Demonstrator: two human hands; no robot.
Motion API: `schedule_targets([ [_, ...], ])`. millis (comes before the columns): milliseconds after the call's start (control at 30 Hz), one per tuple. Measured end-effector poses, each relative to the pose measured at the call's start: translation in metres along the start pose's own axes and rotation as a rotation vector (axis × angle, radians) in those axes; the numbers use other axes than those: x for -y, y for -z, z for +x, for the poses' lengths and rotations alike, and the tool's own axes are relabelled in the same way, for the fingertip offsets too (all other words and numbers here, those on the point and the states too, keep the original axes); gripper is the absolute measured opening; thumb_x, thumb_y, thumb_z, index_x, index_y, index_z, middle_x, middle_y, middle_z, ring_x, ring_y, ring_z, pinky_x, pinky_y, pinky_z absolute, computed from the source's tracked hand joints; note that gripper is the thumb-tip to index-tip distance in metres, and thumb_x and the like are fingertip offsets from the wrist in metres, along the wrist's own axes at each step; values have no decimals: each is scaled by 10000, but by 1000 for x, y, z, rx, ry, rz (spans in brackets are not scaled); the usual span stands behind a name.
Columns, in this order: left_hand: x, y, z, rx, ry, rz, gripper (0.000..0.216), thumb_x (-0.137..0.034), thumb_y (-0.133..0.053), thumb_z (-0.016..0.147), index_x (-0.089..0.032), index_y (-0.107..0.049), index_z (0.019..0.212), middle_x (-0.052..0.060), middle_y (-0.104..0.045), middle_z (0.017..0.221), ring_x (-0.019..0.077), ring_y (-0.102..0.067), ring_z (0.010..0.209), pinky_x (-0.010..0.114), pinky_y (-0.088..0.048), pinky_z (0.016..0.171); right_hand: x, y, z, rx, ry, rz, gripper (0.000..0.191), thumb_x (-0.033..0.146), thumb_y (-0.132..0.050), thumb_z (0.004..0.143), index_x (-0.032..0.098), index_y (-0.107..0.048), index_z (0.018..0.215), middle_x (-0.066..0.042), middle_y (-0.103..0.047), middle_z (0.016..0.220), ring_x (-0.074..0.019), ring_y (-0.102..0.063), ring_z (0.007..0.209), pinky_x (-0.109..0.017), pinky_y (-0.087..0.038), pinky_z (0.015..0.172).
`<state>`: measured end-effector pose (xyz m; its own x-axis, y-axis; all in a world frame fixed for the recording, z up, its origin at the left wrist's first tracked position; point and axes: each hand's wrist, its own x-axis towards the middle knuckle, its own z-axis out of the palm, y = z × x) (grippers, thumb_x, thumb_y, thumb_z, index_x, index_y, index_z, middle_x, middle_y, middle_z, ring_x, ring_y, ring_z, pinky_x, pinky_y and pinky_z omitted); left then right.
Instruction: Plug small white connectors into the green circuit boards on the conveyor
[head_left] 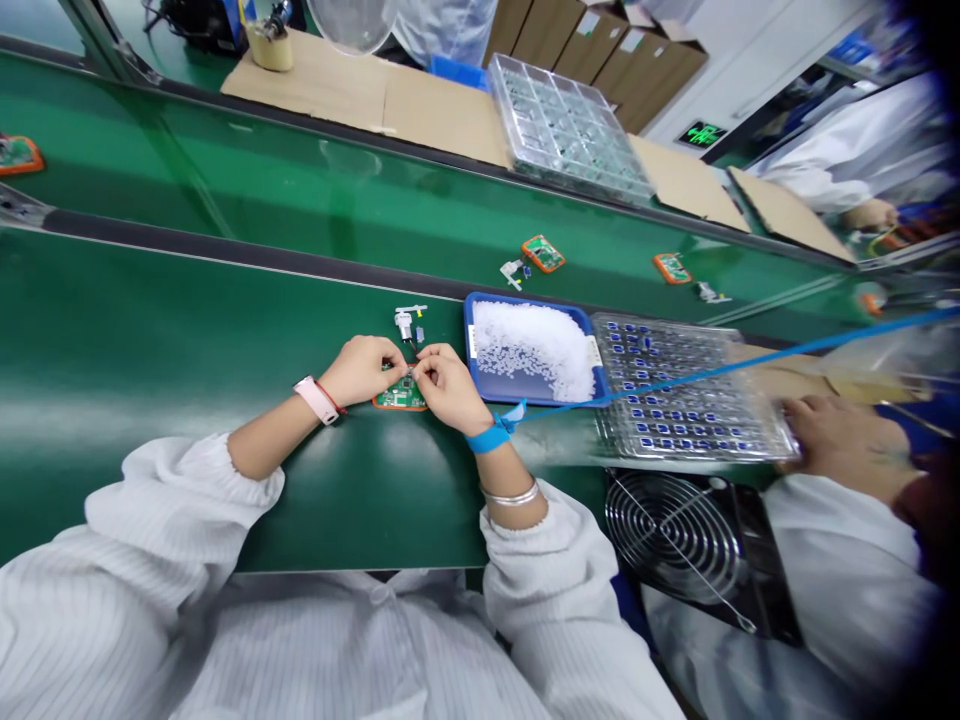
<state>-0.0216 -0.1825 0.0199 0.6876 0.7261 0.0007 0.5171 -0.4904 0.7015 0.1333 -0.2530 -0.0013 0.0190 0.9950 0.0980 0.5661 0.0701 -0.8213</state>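
A green circuit board in an orange frame (401, 397) lies on the green bench in front of me. My left hand (364, 370) is closed in a pinch over its upper left part. From the other side my right hand (452, 390) pinches at the board's top edge, fingertips close to the left ones. What the fingertips hold is too small to make out. Thin dark and red wires (414, 347) run up from between the hands toward a white plastic part (404, 325) and a small grey-blue piece (420, 334) just beyond the board.
Right of my hands sits a blue tray (474, 375) of small white pieces. Beside it are a clear blister tray (679, 390), a co-worker's hand (840, 440) and a fan (675, 535). A blue cord (720, 362) runs from my right wrist. More orange-framed boards (543, 254) lie on the belt.
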Motion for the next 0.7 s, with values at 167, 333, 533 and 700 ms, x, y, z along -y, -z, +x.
schedule_targets([
  [167, 0, -2, -7, -49, -48, 1, 142, -242, -560, 767, -160, -662, 713, 36, -682, 804, 164, -608, 741, 274, -434, 685, 10, -1, -2, -28, -27, -26, 138, 165, -494, 776, 176, -543, 647, -76, -501, 921, -178, -529, 913, -351, -455, 853],
  [333, 1, -5, -30, -145, -135, 203, 411, -481, -610, 767, -167, -600, 1033, 85, -640, 1029, 259, -556, 968, 384, -410, 834, 11, 50, -13, -225, 67, -154, 129, 223, -509, 795, 185, -588, 701, -88, -539, 954, -202, -531, 961, -360, -448, 869],
  [533, 6, -6, -32, -42, -214, 302, 637, -588, -617, 736, -184, -503, 1216, 105, -596, 1158, 296, -496, 1086, 411, -372, 886, -37, 117, -31, -293, -247, -412, 142, 205, -543, 708, 192, -540, 566, -57, -545, 714, -218, -522, 808, -400, -419, 832],
  [700, 8, -4, -25, -23, -227, 278, 618, -587, -597, 751, -182, -509, 1209, 108, -594, 1148, 289, -500, 1079, 383, -375, 881, -54, 116, -34, -200, -279, -414, 146, 226, -536, 705, 189, -559, 567, -45, -568, 685, -197, -523, 773, -363, -417, 800],
])
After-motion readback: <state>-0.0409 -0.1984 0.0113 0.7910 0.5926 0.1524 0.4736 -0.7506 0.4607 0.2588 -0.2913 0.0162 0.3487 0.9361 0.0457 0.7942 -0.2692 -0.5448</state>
